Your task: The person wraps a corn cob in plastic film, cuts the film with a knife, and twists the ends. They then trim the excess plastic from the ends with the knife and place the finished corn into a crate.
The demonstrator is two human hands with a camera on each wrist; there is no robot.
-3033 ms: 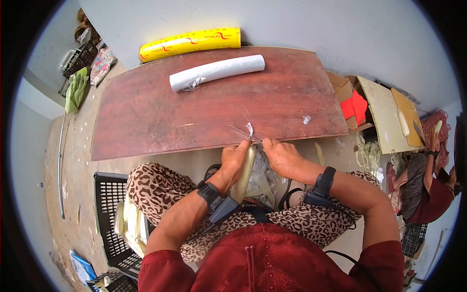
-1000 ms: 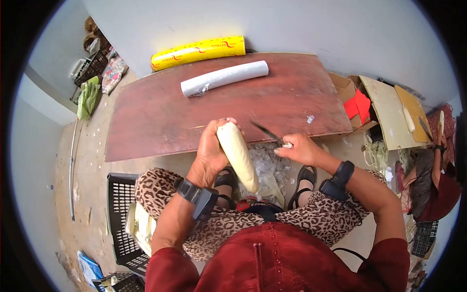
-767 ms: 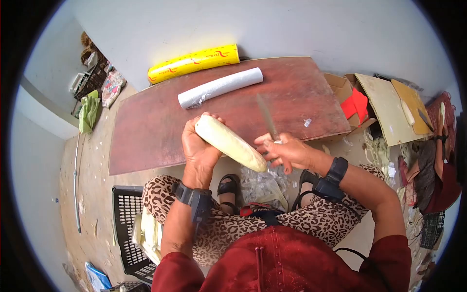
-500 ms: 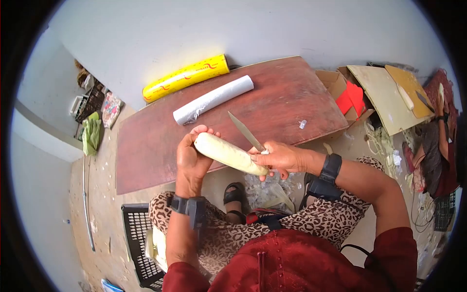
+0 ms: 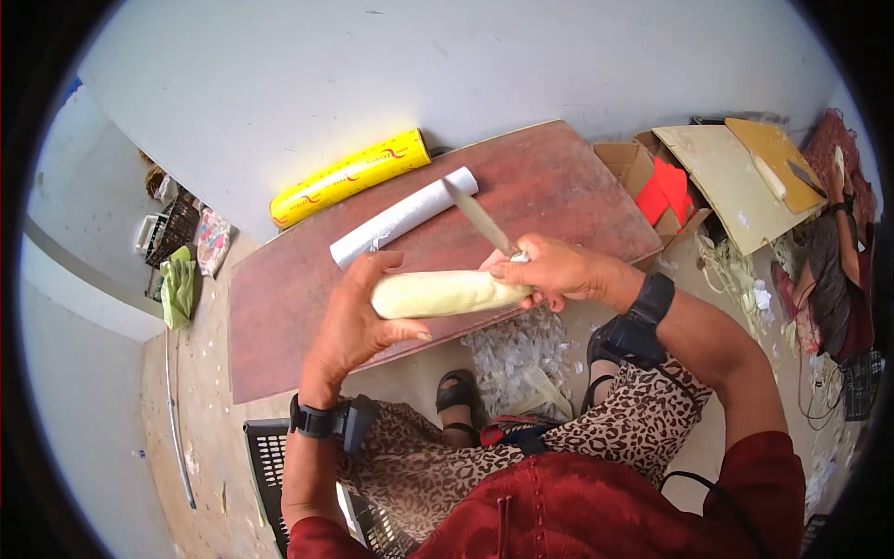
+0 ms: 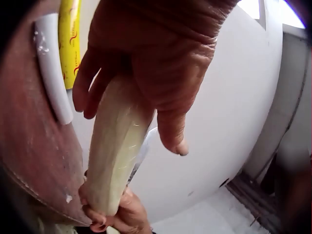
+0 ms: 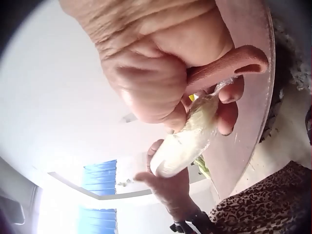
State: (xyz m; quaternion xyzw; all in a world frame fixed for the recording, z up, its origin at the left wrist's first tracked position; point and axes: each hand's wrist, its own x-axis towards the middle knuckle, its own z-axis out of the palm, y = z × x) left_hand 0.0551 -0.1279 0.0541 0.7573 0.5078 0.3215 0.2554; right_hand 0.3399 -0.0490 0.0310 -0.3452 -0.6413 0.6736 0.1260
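In the head view, a pale, tapered vegetable in clear film (image 5: 447, 293) lies level between my hands, over the table's front edge. My left hand (image 5: 349, 321) is at its left end, thumb straight and spread away. In the left wrist view, that hand's fingers (image 6: 100, 92) stretch along the vegetable's side. My right hand (image 5: 559, 270) pinches the other end, where the film bunches in the right wrist view. The same hand holds a knife (image 5: 480, 216), its blade pointing up and left; the brownish handle (image 7: 229, 68) crosses the palm.
A white film roll (image 5: 405, 217) and a yellow film roll (image 5: 349, 177) lie on the reddish table (image 5: 559, 200). Film scraps (image 5: 521, 359) litter the floor between my feet. A black crate (image 5: 270, 475) stands at my left; cardboard boxes (image 5: 622, 168) and another person (image 5: 838, 289) are at the right.
Both hands were together at the table edge with the knife; then my left hand raised the vegetable. Now my right hand holds its end, and my left thumb has spread away.
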